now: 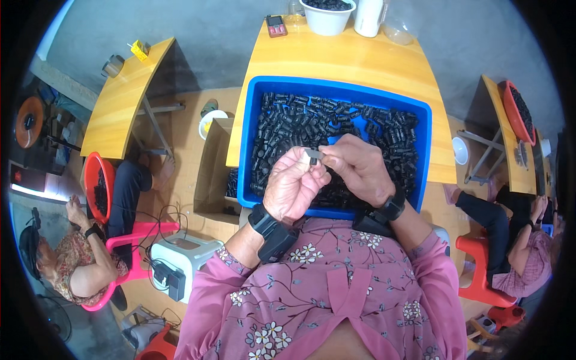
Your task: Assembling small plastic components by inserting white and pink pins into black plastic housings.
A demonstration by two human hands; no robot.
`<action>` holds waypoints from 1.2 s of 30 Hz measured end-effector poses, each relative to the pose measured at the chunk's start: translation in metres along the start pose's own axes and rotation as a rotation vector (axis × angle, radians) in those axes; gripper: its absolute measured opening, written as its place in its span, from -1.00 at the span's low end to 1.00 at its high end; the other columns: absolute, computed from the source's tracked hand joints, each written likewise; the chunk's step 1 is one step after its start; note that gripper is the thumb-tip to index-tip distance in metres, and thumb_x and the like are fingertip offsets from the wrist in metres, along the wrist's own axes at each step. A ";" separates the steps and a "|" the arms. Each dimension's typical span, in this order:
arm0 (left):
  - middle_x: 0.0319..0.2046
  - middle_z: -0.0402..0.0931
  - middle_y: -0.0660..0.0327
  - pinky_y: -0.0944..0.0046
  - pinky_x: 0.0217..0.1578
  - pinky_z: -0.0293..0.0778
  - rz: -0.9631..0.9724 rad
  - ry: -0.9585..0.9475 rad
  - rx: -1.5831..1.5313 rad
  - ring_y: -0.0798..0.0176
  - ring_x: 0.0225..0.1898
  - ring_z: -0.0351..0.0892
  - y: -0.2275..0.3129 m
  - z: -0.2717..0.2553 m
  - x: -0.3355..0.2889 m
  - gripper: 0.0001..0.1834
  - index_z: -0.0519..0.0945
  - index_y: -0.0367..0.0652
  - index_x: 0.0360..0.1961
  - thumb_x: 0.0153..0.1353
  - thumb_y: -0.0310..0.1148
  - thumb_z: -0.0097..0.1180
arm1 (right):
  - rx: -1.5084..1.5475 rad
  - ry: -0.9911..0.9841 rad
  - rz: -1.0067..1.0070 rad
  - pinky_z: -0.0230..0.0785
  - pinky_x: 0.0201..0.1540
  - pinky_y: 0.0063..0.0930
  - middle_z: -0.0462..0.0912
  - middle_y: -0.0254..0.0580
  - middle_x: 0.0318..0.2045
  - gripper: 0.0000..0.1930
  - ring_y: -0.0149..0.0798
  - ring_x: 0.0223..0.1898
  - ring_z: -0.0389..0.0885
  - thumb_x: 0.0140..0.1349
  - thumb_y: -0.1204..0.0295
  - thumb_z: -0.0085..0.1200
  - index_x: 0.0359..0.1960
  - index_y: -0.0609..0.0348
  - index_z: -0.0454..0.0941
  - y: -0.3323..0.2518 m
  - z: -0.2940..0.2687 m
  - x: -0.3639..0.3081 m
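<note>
Blue bin [252, 120] (below): hands [327, 174] pinch small part [313, 155].

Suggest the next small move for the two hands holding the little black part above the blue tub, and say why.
Probably press the two ends together. Both the left hand and the right hand pinch one small black part between their fingertips, held above the blue tub of similar black pieces. It is too small to tell whether it is already joined.
</note>
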State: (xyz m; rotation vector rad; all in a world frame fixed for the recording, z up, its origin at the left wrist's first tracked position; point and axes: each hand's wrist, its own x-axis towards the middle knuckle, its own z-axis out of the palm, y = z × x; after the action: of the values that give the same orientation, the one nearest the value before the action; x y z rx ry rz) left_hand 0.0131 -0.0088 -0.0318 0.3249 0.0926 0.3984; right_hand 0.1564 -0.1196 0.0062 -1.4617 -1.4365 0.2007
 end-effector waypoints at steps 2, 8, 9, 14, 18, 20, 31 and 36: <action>-0.30 0.54 0.12 0.25 -0.24 0.42 0.009 0.036 0.002 0.26 -0.35 0.43 0.001 0.004 0.001 -0.87 0.52 -0.26 -0.22 0.33 -0.41 0.12 | 0.046 -0.009 0.006 0.42 -0.38 -0.47 0.60 -0.13 -0.40 -0.83 -0.24 -0.44 0.58 0.28 0.50 0.14 -0.14 0.27 0.66 0.003 0.000 0.001; -0.30 0.54 0.11 0.24 -0.27 0.41 -0.033 0.002 -0.059 0.26 -0.37 0.43 0.003 0.007 0.000 -0.91 0.53 -0.21 -0.20 0.33 -0.43 0.12 | 0.234 0.044 0.257 0.36 -0.34 -0.55 0.58 -0.23 -0.42 -0.82 -0.42 -0.41 0.53 0.32 0.45 0.13 -0.15 0.31 0.65 -0.005 -0.002 0.001; -0.30 0.54 0.11 0.24 -0.27 0.41 -0.033 0.002 -0.060 0.26 -0.37 0.43 0.003 0.007 0.000 -0.91 0.53 -0.21 -0.20 0.33 -0.43 0.12 | 0.237 0.065 0.309 0.35 -0.34 -0.57 0.58 -0.26 -0.42 -0.81 -0.46 -0.41 0.51 0.31 0.45 0.15 -0.15 0.31 0.64 -0.007 -0.003 0.002; -0.27 0.55 0.17 0.25 -0.24 0.44 -0.029 0.016 -0.010 0.29 -0.32 0.49 0.004 0.008 -0.001 -0.91 0.51 -0.17 -0.17 0.35 -0.43 0.11 | 0.190 0.044 0.212 0.35 -0.35 -0.59 0.58 -0.27 -0.42 -0.82 -0.49 -0.41 0.50 0.22 0.48 0.24 -0.19 0.30 0.64 -0.009 -0.002 0.004; -0.27 0.56 0.19 0.25 -0.22 0.47 -0.031 0.081 0.091 0.32 -0.29 0.54 0.002 0.016 0.000 -0.92 0.50 -0.16 -0.18 0.38 -0.41 0.08 | 0.246 0.033 0.204 0.35 -0.37 -0.59 0.58 -0.28 -0.43 -0.86 -0.50 -0.42 0.50 0.17 0.53 0.27 -0.25 0.28 0.64 -0.014 0.001 0.005; -0.30 0.56 0.19 0.22 -0.26 0.50 -0.027 0.011 0.148 0.32 -0.33 0.55 0.002 0.011 -0.002 -0.92 0.50 -0.16 -0.18 0.41 -0.39 0.06 | 0.276 0.032 0.240 0.36 -0.37 -0.59 0.58 -0.28 -0.43 -0.87 -0.50 -0.43 0.51 0.18 0.52 0.26 -0.27 0.28 0.64 -0.011 0.001 0.003; -0.35 0.50 0.18 0.26 -0.28 0.44 0.880 0.271 0.507 0.32 -0.37 0.45 0.095 0.009 -0.014 -0.91 0.51 -0.19 -0.17 0.37 -0.41 0.09 | -0.334 0.196 0.275 0.46 -0.26 -0.23 0.60 -0.02 -0.38 -0.86 0.04 -0.34 0.61 0.21 0.51 0.15 -0.22 0.24 0.61 0.004 -0.014 0.005; -0.35 0.54 0.27 0.24 -0.25 0.46 0.968 0.628 0.370 0.34 -0.36 0.48 0.131 -0.047 -0.022 -0.92 0.53 -0.17 -0.18 0.37 -0.42 0.05 | -0.490 0.004 0.291 0.48 -0.21 -0.13 0.59 -0.04 -0.36 -0.87 0.07 -0.27 0.61 0.17 0.47 0.11 -0.26 0.19 0.62 0.004 -0.012 0.004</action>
State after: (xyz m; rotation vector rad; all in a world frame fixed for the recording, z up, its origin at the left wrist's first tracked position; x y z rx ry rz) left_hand -0.0621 0.1107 -0.0322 0.5942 0.6416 1.4480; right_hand 0.1686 -0.1214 0.0106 -2.0708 -1.3182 0.0218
